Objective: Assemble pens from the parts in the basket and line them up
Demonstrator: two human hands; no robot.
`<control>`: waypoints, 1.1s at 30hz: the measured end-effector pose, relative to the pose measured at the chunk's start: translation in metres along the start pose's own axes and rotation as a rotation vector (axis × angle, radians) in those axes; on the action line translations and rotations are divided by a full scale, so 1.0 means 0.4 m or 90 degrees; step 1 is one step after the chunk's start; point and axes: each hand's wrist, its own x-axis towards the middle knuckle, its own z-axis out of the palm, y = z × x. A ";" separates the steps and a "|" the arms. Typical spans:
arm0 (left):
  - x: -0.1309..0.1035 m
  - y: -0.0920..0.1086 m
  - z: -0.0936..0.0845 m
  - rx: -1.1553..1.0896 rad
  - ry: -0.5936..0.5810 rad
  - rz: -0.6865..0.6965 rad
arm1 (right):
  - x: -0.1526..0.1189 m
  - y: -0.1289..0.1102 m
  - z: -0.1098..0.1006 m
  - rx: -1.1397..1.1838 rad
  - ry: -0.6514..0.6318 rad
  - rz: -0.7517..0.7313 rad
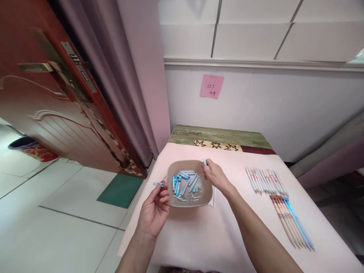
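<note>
A beige plastic bin (191, 165) sits on the pink table cover, with blue pen caps, pen barrels (185, 187) and small clear or white pieces lying in it. My left hand (155, 208), palm up at the bin's left side, pinches a small light-blue pen piece (156, 184) between thumb and fingers. Over the bin's right rim, my right hand (214, 175) is closed round a light-blue pen piece (204, 162), its top end sticking up. Whether the right fingers also touch the rim, I cannot tell. A few thin white sticks (214, 199) show just right of the bin.
On the table's right lie a row of pale pens (265, 181) and, nearer, a fan of brown-topped and blue pens (292, 223). A pink note (212, 86) is stuck on the wall behind. A red-brown door (76, 113) and a green mat (121, 190) are at left.
</note>
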 end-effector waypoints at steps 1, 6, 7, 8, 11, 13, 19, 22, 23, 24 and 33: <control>-0.005 -0.003 0.000 0.007 -0.003 -0.006 | -0.008 0.024 -0.002 0.010 0.011 0.021; -0.011 -0.040 0.009 0.038 0.001 -0.046 | -0.084 0.156 0.050 0.003 0.027 0.159; -0.009 -0.054 0.013 0.048 0.002 -0.054 | -0.100 0.173 0.071 0.001 0.013 0.175; -0.006 -0.068 0.019 0.060 0.004 -0.063 | -0.113 0.185 0.093 0.001 0.001 0.190; -0.004 -0.110 0.036 0.089 0.007 -0.092 | -0.126 0.196 0.147 0.005 -0.008 0.226; -0.008 -0.127 0.045 0.103 0.010 -0.098 | -0.115 0.192 0.165 0.005 -0.003 0.242; -0.033 -0.133 0.039 0.116 0.041 -0.050 | -0.079 0.186 0.165 0.001 0.000 0.250; -0.042 -0.148 0.031 0.119 0.053 -0.045 | -0.082 0.186 0.160 -0.001 -0.003 0.244; -0.044 -0.157 0.031 0.124 0.054 -0.046 | -0.085 0.185 0.159 -0.002 -0.005 0.244; -0.046 -0.168 0.032 0.129 0.052 -0.048 | -0.087 0.183 0.159 -0.002 -0.006 0.245; -0.064 -0.252 0.020 0.126 0.025 -0.073 | -0.117 0.175 0.172 0.100 0.019 0.206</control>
